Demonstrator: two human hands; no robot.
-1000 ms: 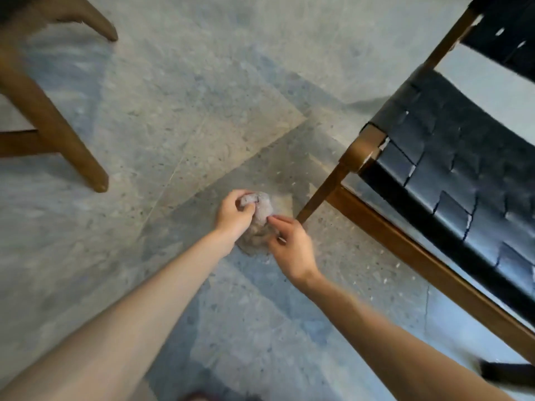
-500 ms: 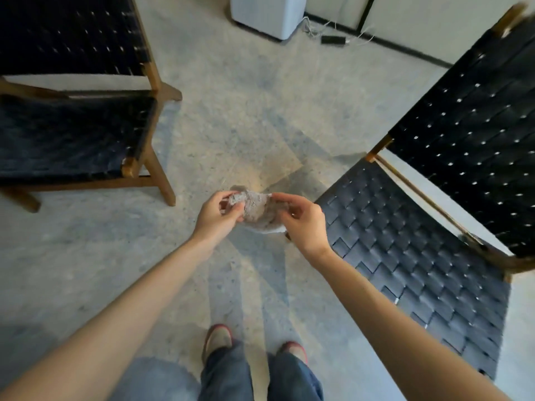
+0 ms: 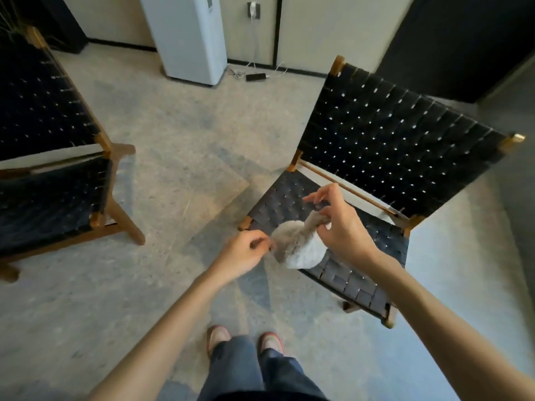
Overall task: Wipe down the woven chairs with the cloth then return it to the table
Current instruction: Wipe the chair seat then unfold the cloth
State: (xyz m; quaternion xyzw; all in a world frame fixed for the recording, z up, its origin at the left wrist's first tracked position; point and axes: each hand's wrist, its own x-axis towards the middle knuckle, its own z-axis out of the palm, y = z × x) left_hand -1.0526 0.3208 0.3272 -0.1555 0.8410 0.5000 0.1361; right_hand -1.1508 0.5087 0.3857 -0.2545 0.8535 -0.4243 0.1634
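A grey fluffy cloth (image 3: 295, 244) hangs stretched between both hands, above the front left corner of a black woven chair (image 3: 390, 140) with a wooden frame. My left hand (image 3: 246, 253) pinches the cloth's left edge. My right hand (image 3: 341, 224) grips its upper right end, a little higher, over the chair's seat. A second black woven chair (image 3: 43, 169) stands at the left, apart from both hands.
A white floor-standing appliance (image 3: 188, 39) stands at the back wall, with a cable and a black adapter (image 3: 256, 77) on the floor beside it. Speckled grey floor lies between the two chairs. My feet (image 3: 244, 340) are at the bottom middle.
The view has lifted from the floor to take in both chairs and the wall. Both hands have moved right with the cloth, over the right chair's seat, and pulled it apart from a ball.
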